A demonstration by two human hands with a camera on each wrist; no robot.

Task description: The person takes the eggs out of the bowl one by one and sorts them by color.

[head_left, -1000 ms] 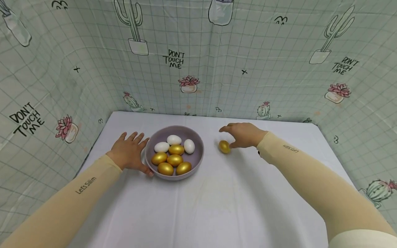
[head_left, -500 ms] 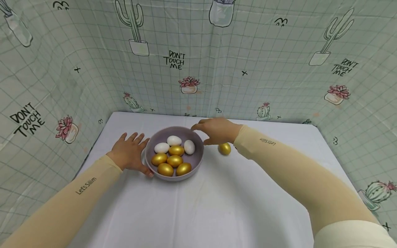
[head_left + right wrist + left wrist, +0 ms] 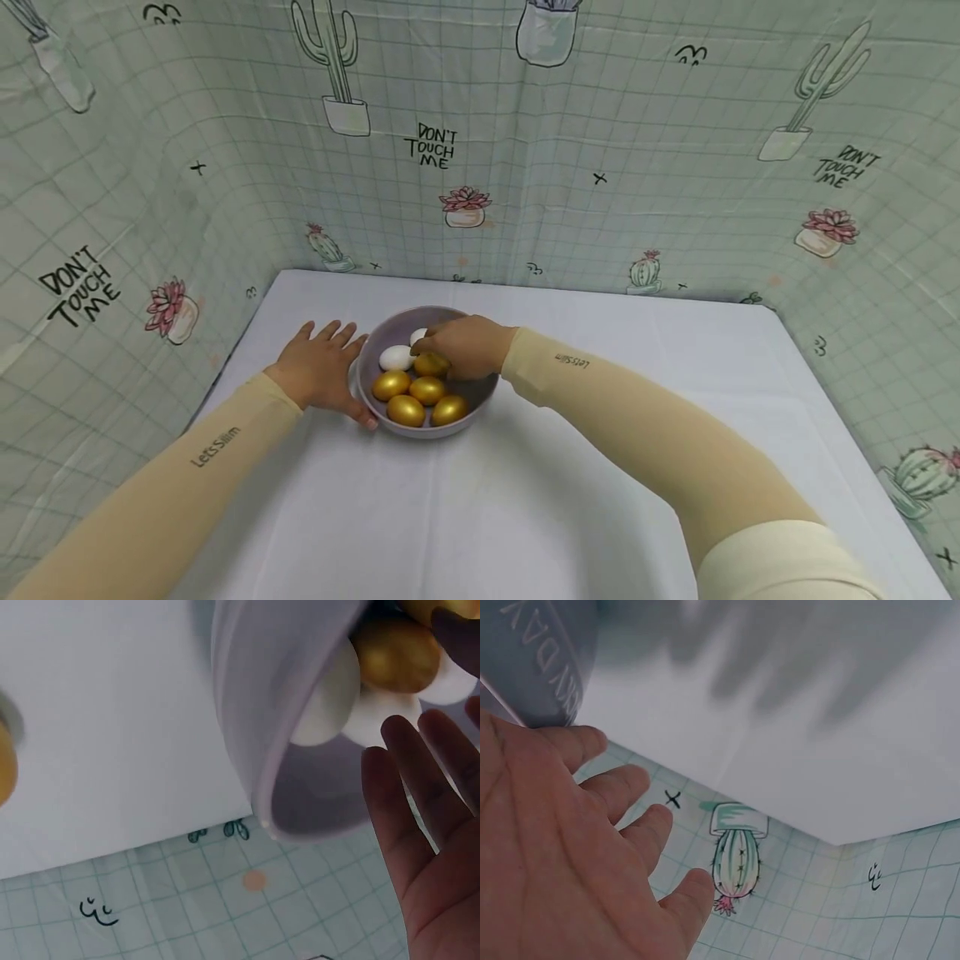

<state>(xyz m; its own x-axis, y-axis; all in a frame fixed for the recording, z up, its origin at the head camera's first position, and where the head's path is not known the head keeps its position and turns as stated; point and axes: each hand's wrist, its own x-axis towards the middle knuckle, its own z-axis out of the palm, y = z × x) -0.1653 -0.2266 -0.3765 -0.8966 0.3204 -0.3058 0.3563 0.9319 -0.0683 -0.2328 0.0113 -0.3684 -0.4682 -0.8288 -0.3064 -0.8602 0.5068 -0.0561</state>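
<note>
A mauve bowl [image 3: 366, 398] on the white table holds gold and white eggs. My left hand [image 3: 321, 367] rests against its left side, fingers spread and thumb at the front wall. In the left wrist view the left fingers [image 3: 622, 787] are straight, beside the bowl's outer wall [image 3: 547, 660]. My right hand [image 3: 468, 346] reaches into the bowl, over a gold egg [image 3: 430, 365] beside a white egg [image 3: 396, 358]. In the right wrist view the right fingers [image 3: 405, 780] are extended and apart, the thumb [image 3: 459, 641] near a gold egg [image 3: 397, 656].
Outside the bowl, a gold egg [image 3: 6, 765] lies on the table at the right wrist view's left edge; in the head view the right forearm hides it. A printed cloth [image 3: 562, 208] hangs behind the white table [image 3: 480, 517].
My right hand has moved left from beside the loose gold egg, over the bowl's right rim and down among the eggs. The left hand stays at the bowl. The head view has shifted slightly.
</note>
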